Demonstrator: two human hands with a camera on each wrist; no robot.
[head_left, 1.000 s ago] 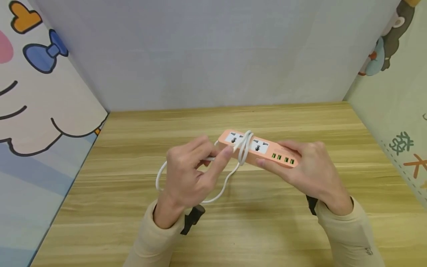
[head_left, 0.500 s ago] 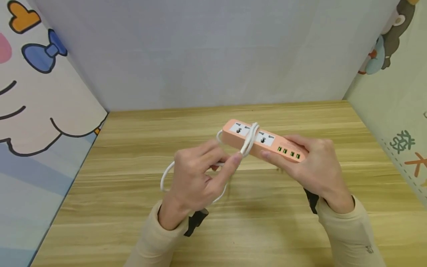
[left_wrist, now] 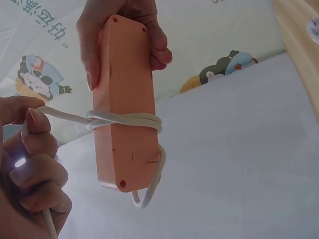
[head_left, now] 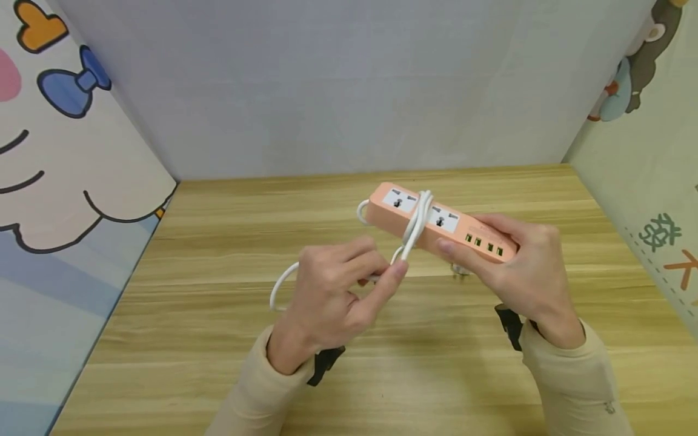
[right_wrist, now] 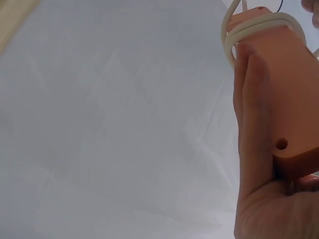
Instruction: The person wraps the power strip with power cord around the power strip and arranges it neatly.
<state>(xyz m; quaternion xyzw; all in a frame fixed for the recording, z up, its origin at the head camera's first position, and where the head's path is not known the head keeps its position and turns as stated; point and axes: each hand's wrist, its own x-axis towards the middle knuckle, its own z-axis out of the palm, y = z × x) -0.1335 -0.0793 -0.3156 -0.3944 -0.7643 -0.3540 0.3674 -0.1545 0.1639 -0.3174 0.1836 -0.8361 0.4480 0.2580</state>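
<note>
In the head view a pink power strip (head_left: 389,212) with white sockets and green USB ports is held above the table. My right hand (head_left: 531,266) grips its right end, thumb along the near side. A white cable (head_left: 417,225) wraps around the strip's middle and leaves from its left end. My left hand (head_left: 338,297) pinches the cable between thumb and curled fingers, just below the wraps. In the left wrist view the strip's underside (left_wrist: 130,74) shows screw holes, and the cable (left_wrist: 65,115) runs taut to the left fingers. The right wrist view shows fingers (right_wrist: 255,114) flat along the strip.
A wooden table (head_left: 191,375) lies beneath both hands. A pale grey panel (head_left: 349,91) stands behind it, with cartoon-printed panels at the left (head_left: 82,175) and right (head_left: 643,181). A small pale object (head_left: 460,269), partly hidden, shows under the strip near the right thumb.
Both hands and the power strip have moved up and to the right. The left hand has drawn the cable's wrap down over the strip's near side, and the free loop below has gone from sight.
</note>
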